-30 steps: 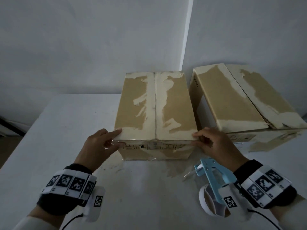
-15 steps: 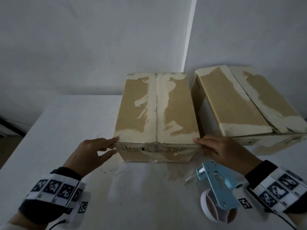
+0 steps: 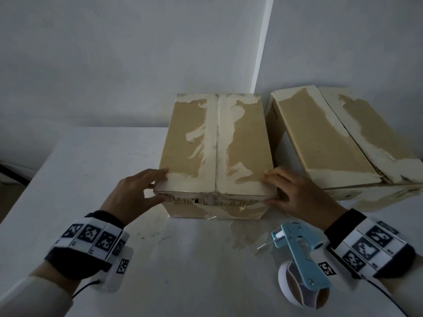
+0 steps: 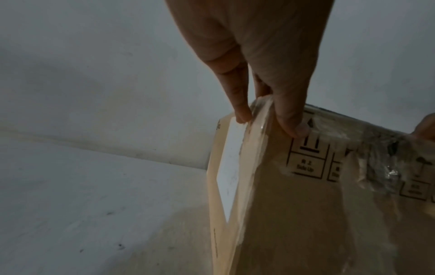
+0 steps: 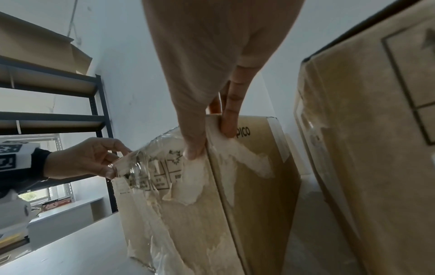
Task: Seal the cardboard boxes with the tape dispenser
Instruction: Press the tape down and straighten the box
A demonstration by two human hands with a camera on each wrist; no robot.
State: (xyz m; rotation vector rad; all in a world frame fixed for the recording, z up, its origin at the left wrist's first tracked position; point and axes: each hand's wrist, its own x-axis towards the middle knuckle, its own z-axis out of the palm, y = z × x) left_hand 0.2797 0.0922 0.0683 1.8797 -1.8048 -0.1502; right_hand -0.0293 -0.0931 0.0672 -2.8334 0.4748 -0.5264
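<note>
A worn cardboard box (image 3: 216, 145) stands mid-table, flaps shut, with clear tape (image 3: 215, 199) along its near top edge. My left hand (image 3: 161, 186) grips the near-left corner, fingers on the side and thumb on the front face; in the left wrist view its thumb (image 4: 292, 126) presses on the tape. My right hand (image 3: 271, 188) grips the near-right corner the same way, and its thumb (image 5: 193, 148) lies on the front face. The blue tape dispenser (image 3: 299, 255) lies on the table just below my right wrist, held by nobody.
A second cardboard box (image 3: 332, 138) sits close to the right of the first, with a narrow gap between them. Both stand near the wall at the back of the white table (image 3: 91, 179). A dark metal shelf rack (image 5: 98, 111) stands off to the left.
Both hands stayed at the box's near corners. Their fingers, lying lower and flatter half a second ago, now wrap the corners at the top edge.
</note>
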